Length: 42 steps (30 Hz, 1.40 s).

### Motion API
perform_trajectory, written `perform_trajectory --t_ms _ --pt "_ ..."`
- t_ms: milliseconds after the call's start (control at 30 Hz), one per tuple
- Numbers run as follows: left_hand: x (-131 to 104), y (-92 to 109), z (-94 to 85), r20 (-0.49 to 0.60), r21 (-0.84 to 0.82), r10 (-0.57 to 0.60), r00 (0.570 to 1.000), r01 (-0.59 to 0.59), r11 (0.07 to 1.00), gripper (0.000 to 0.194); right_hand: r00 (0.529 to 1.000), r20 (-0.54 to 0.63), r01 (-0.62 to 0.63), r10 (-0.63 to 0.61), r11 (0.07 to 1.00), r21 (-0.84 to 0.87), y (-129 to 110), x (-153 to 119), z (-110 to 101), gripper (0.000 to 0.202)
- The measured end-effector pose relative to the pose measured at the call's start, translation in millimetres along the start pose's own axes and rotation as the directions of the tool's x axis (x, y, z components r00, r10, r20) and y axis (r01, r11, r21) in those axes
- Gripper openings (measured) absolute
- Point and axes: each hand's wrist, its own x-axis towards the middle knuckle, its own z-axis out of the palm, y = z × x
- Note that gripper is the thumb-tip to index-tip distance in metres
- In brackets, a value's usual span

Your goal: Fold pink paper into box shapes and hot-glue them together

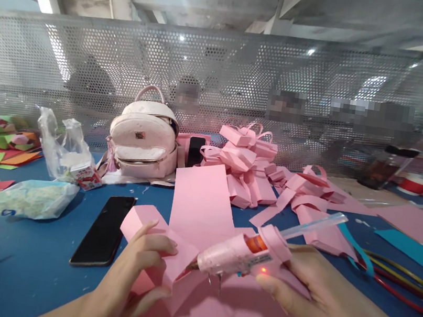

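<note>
Evidently light, creasable card: the folded pink paper (pixel 174 259) lay over pink sheets, left hand (pixel 150 260) pinching its side, best held by folded edges. Right hand (pixel 307 287) gripped the glue gun (pixel 241 253), nozzle at its flap.

1) No word, brand or number is legible anywhere
2) The pink glue gun (pixel 245 251) in the right hand (pixel 314 290) carries a small greyish label (pixel 257 262) with dark print, just forward of the grip, too small to read
3) Beyond and left of that grip, the small red and white box (pixel 87 175) bears print too blurred to make out
4) Farther left of the grip, the crumpled clear packet (pixel 36 197) shows a blue mark (pixel 8 212), its meaning unclear
</note>
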Motion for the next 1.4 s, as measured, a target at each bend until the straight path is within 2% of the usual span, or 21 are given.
perform_trajectory --t_ms 167,300,467,700,900,1000,1233,1400 --pt "-3.0 -0.2 -0.9 0.024 0.002 -0.015 1.0 0.015 1.0 0.021 0.995 0.088 -0.038 0.041 0.999 -0.031 3.4 1.9 -7.0 0.038" --pt "-3.7 -0.9 -0.7 0.014 -0.001 -0.026 1.0 0.026 1.0 0.022 0.995 0.068 -0.073 0.077 0.995 -0.064 7.5 0.4 -8.3 0.039" --pt "-3.4 -2.1 0.5 0.011 -0.007 -0.003 1.0 0.003 1.0 0.023 0.993 0.117 -0.016 0.023 0.998 -0.059 9.4 1.5 -9.9 0.035" --pt "-5.5 -1.0 -0.2 0.034 -0.018 -0.021 0.999 0.022 1.0 0.023 0.997 0.073 -0.008 0.013 0.997 -0.072 5.1 3.7 -11.4 0.04" --pt "-3.9 -2.0 -0.1 0.017 -0.016 -0.017 1.0 0.017 1.0 0.023 0.996 0.084 -0.029 0.025 0.999 0.045 -0.2 -1.4 -5.9 0.037" --pt "-3.8 -1.9 -0.1 0.013 -0.015 -0.008 1.0 0.008 1.0 0.022 0.996 0.081 -0.047 0.045 0.999 0.019 0.1 -1.8 -4.0 0.035" --pt "-2.8 -0.5 -0.5 0.042 -0.011 -0.022 0.999 0.022 1.0 0.02 0.989 0.146 0.027 -0.022 0.999 -0.03 6.4 4.2 -7.8 0.038" --pt "-2.2 -2.0 -0.7 0.044 -0.021 -0.014 0.999 0.015 1.0 0.018 0.997 0.075 -0.015 0.024 0.993 -0.114 11.7 1.6 -10.5 0.044"
